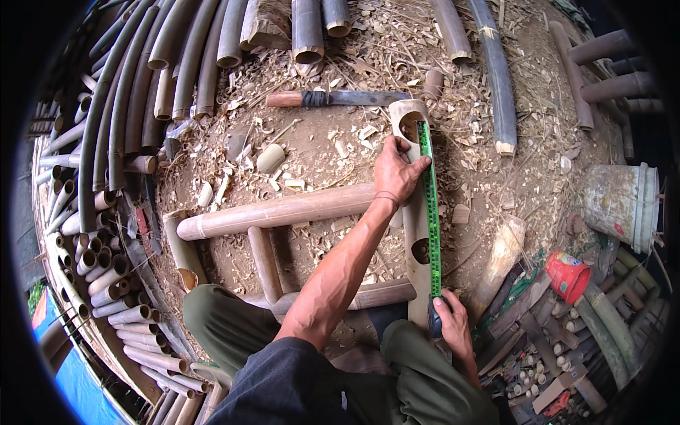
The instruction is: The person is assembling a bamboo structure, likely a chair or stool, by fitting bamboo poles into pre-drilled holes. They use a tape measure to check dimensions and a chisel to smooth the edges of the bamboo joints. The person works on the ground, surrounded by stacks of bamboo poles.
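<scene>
A bright green tape measure (431, 219) is pulled out straight along a pale bamboo post (415, 205), which has hollow cut-outs near its far end and partway down. My left hand (398, 170) grips the post by the far cut-out, its thumb against the tape's edge. Close to my right knee, my right hand (452, 322) is closed round the dark tape case, mostly hidden by the fingers. The post forms the right end of a bamboo frame. Two long rails, the far one (276, 210) included, a short crosspiece (265, 265) and a left end post (183, 244) make up the rest.
Beyond the frame lies a long knife (340, 98) with a wooden handle. Bamboo poles (127, 106) are stacked at left and far side. To the right are a dirty white bucket (618, 205), a red container (567, 276) and bamboo offcuts (542, 372). Shavings cover the ground.
</scene>
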Action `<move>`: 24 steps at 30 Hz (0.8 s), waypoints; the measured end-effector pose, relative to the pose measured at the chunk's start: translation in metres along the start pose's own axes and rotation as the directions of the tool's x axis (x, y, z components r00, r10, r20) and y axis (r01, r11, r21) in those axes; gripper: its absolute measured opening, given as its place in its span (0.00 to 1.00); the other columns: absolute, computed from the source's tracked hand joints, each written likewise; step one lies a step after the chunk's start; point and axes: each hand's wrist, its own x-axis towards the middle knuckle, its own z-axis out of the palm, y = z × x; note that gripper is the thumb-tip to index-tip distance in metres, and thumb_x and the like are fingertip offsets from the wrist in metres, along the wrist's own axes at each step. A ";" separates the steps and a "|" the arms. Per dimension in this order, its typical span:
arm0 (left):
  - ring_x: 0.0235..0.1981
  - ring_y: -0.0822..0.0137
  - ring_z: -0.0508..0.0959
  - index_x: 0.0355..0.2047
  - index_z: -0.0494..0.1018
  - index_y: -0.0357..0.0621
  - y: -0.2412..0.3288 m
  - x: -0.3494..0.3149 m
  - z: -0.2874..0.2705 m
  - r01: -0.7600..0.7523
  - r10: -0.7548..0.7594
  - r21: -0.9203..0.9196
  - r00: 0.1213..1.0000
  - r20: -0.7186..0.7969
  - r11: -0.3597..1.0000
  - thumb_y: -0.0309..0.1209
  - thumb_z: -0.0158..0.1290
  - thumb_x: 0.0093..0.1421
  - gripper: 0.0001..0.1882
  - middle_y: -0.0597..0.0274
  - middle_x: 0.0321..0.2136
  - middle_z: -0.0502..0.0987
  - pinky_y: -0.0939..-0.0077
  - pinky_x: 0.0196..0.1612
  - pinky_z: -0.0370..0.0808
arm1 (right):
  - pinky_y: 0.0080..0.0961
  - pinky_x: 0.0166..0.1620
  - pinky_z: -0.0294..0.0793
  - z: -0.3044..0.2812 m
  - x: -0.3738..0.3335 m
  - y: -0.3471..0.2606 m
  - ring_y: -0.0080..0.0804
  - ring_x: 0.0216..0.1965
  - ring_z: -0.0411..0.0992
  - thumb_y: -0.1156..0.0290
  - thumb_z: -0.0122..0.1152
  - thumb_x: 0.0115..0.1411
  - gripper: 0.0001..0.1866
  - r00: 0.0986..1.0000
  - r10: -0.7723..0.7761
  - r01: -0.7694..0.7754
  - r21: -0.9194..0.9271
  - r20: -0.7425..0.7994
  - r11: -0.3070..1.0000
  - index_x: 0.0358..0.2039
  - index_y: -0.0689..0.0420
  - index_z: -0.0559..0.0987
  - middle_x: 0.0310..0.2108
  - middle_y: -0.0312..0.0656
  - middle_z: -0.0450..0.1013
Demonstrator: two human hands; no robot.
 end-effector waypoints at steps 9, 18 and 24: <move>0.26 0.69 0.71 0.35 0.70 0.39 -0.002 0.002 0.000 -0.023 0.023 0.053 1.000 -0.001 0.998 0.44 0.73 0.43 0.30 0.64 0.25 0.72 0.74 0.32 0.74 | 0.35 0.48 0.70 0.000 0.000 -0.006 0.47 0.42 0.74 0.52 0.56 0.62 0.25 1.000 0.010 -0.010 -0.015 -0.005 1.000 0.49 0.61 0.75 0.38 0.54 0.76; 0.25 0.72 0.72 0.36 0.70 0.37 -0.006 0.005 0.001 -0.070 0.071 0.091 0.998 -0.003 0.993 0.45 0.74 0.43 0.31 0.65 0.25 0.73 0.76 0.31 0.74 | 0.37 0.54 0.68 0.006 -0.002 0.002 0.54 0.50 0.72 0.48 0.55 0.62 0.32 0.999 0.047 -0.048 -0.053 -0.010 0.997 0.54 0.65 0.72 0.46 0.60 0.74; 0.25 0.72 0.72 0.35 0.71 0.36 -0.010 0.007 0.001 -0.106 0.108 0.126 0.994 -0.010 0.986 0.46 0.74 0.42 0.32 0.65 0.25 0.73 0.77 0.30 0.74 | 0.37 0.54 0.68 0.005 -0.002 0.001 0.54 0.51 0.72 0.49 0.56 0.62 0.32 0.999 0.050 -0.050 0.006 0.017 0.999 0.55 0.66 0.71 0.47 0.60 0.73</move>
